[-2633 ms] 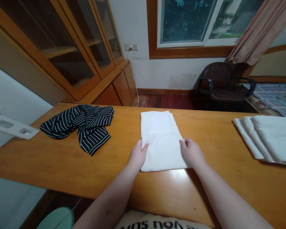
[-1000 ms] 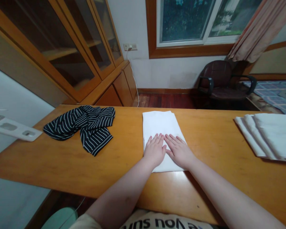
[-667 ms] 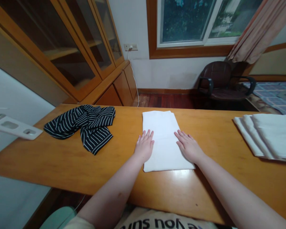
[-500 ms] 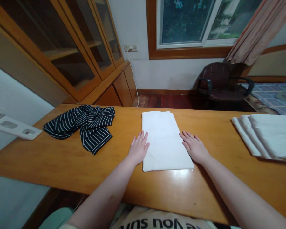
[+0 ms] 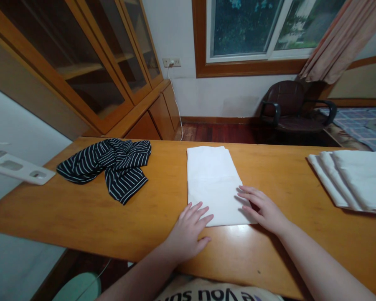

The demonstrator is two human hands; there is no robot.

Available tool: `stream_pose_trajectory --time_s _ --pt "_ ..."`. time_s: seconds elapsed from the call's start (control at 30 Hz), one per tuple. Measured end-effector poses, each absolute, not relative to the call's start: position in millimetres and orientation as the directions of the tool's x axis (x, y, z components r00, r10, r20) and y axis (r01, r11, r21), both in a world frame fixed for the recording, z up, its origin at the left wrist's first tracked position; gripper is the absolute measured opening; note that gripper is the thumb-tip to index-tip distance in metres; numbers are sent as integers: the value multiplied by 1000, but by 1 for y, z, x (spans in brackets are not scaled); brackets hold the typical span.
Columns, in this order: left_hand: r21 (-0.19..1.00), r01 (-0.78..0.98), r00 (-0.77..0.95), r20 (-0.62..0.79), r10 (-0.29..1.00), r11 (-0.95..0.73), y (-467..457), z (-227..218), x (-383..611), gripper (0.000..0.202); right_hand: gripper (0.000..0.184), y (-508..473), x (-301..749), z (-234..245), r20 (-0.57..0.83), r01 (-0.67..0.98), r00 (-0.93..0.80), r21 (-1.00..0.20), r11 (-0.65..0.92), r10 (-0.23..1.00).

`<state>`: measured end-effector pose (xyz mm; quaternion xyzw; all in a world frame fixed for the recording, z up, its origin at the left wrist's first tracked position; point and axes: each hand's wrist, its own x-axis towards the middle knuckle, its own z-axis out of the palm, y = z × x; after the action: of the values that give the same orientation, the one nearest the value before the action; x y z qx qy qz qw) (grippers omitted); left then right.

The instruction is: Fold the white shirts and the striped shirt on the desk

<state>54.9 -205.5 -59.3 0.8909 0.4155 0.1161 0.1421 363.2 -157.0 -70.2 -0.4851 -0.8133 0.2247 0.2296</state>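
Both hands sit differently from half a second ago: the left hand (image 5: 188, 234) is drawn back toward the person, over the near-left corner of the folded white cloth (image 5: 211, 179), and the right hand (image 5: 263, 209) is lifted a little, its fingers casting shadows on the cloth's right edge. Neither grips anything; the fingers are loose and spread. Whether the left fingertips touch the fabric, I cannot tell.

The cloth lies flat on the wooden table (image 5: 128, 230), in front of the person, between a crumpled black-and-white striped garment (image 5: 106, 161) on the left and overlapping folded white cloths (image 5: 360, 179) at the right edge. A slotted white object (image 5: 20, 167) juts in over the table's left end, and a pale green stool (image 5: 81, 286) shows below. Beyond the table stand an armchair (image 5: 283, 102) and a glass-doored cabinet (image 5: 112, 67); shelves show through its glass, though what they hold is too dark to tell.
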Motion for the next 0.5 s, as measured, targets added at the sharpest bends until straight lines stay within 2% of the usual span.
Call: stream_pose_trajectory --time_s 0.1,0.3,0.4,0.5 --pt "275 706 657 89 749 -652 -197 -62 67 44 51 -159 358 -70 66 688 -535 -545 480 842" --pt "127 722 670 117 733 -680 -193 -69 84 40 56 -157 362 -71 9 689 -553 -556 464 833" --pt "149 742 643 118 757 -654 -192 -65 86 38 59 -156 362 -69 14 667 -563 -583 464 826" --pt "255 708 653 118 748 -659 -191 -50 81 37 48 -159 365 -63 26 620 -547 -658 427 836"
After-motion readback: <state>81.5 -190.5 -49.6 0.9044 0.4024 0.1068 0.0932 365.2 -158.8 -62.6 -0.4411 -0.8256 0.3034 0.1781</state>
